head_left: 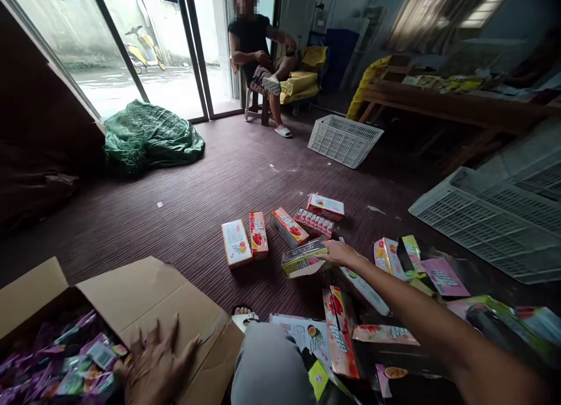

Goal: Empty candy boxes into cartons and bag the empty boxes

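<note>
My left hand lies with spread fingers on the raised flap of a cardboard carton. Inside that carton are many small purple and green wrapped packets. My right hand reaches out over the floor, its fingers around the right end of a green and dark printed box; the fingertips are partly hidden. Close to it lie an orange-red fruit box, a narrow red box, a white-faced box and an open-sided box of small packs.
Opened and flattened boxes spread across the floor at right. White plastic crates stand farther back, near a wooden table. A green sack lies by the glass doors. A person sits on a stool at the back.
</note>
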